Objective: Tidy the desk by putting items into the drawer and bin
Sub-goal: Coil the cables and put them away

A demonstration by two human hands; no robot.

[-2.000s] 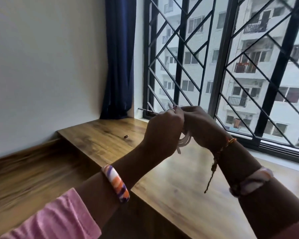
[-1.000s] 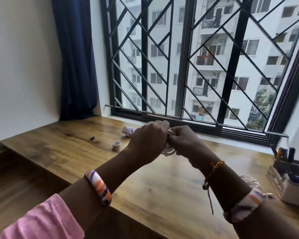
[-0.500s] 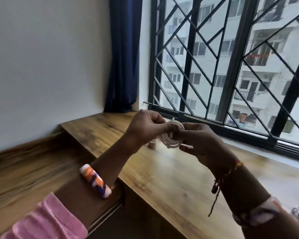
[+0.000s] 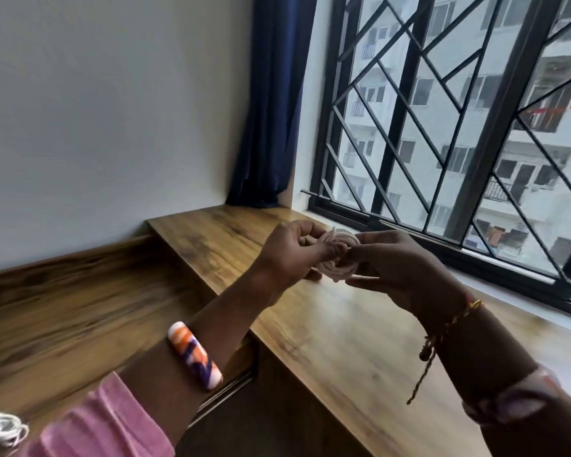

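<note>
A white cable (image 4: 338,267) is wound into a small coil and held in the air above the wooden desk (image 4: 337,338). My left hand (image 4: 294,252) pinches the coil from the left, fingers closed on its strands. My right hand (image 4: 396,262) grips it from the right, thumb and fingers on the coil. Both hands meet near the window side of the desk. A slightly open drawer (image 4: 231,380) shows under the desk's left end, below my left forearm.
A second bundle of white cable (image 4: 0,430) lies at the bottom left corner. A lower wooden surface (image 4: 63,308) runs along the white wall on the left. A dark blue curtain (image 4: 271,103) hangs in the corner beside the barred window (image 4: 442,120).
The view has swung left, so the small items and organiser on the desk are out of sight. The cable between my hands has gone from a loose loop to a tighter coil.
</note>
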